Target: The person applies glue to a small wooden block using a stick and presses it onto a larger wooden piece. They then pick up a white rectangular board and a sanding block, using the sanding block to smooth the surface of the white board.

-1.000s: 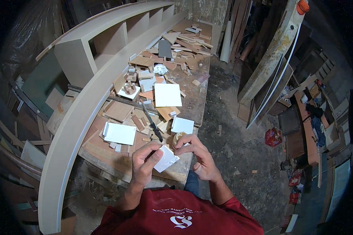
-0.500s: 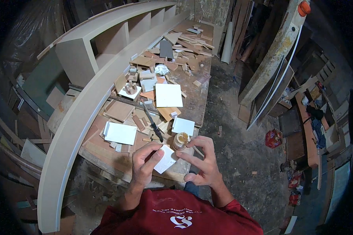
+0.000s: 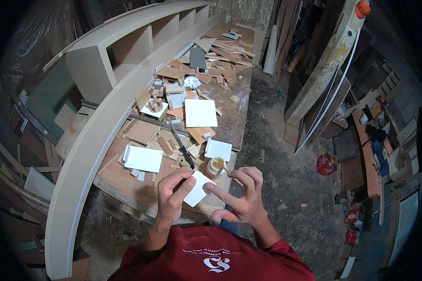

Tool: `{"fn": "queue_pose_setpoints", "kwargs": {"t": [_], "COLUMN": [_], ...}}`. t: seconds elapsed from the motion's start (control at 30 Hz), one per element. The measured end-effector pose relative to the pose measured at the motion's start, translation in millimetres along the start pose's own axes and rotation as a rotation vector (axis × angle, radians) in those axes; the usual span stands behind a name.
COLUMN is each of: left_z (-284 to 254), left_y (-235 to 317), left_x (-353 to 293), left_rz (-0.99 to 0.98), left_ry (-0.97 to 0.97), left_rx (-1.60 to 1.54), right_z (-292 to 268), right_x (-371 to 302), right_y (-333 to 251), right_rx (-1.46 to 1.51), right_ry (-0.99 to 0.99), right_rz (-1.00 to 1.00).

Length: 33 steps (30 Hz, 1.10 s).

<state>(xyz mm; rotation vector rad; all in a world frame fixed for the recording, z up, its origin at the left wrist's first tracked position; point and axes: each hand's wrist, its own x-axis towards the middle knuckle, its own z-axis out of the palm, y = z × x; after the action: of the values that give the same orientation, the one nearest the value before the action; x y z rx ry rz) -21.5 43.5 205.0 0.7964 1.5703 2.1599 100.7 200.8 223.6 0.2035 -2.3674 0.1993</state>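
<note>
My left hand (image 3: 174,193) pinches the upper left edge of a small white board piece (image 3: 197,193) between thumb and fingers, over the bench's near end. Fingers spread, my right hand (image 3: 241,199) is open, and its index fingertip meets the right part of the board's face. Just beyond the board stands an open jar (image 3: 216,167) with yellowish-brown matter about its mouth. A dark, thin hand tool (image 3: 183,147), its exact kind unclear, lies to the left of the jar, its near end close to my left hand.
White panels (image 3: 201,113) and wood offcuts (image 3: 220,54) are strewn along the workbench (image 3: 239,119). A long, pale board (image 3: 94,133) and a shelved cabinet (image 3: 126,44) line its left side. At the right are a leaning post (image 3: 319,70) and a red container (image 3: 327,165) on the floor.
My right index finger has shifted slightly left, from the board's right edge onto its face. The other right fingers have moved a little away from the jar. My left hand's grip is unchanged.
</note>
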Motion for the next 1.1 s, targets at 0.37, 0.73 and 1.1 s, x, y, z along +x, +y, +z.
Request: {"fn": "queue_pose_setpoints", "kwargs": {"t": [0.37,0.73,1.1], "left_z": [2.3,0.2,2.9], "left_y": [-0.5,-1.8,-1.1], "left_x": [-0.6,-0.9,0.8], "left_rz": [-0.009,-0.014,-0.024], "left_ry": [0.025,0.003,-0.007], "left_rx": [-0.016,-0.009,0.011], "right_z": [2.1,3.0,5.0], "right_x": [-7.0,-15.7,-17.4], "right_y": [-5.0,-8.8,-8.6], "right_rx": [-0.048,-0.077,-0.089], "right_ry": [-0.025,-0.018,-0.079], "right_rz": [-0.009,-0.079,-0.038]}}
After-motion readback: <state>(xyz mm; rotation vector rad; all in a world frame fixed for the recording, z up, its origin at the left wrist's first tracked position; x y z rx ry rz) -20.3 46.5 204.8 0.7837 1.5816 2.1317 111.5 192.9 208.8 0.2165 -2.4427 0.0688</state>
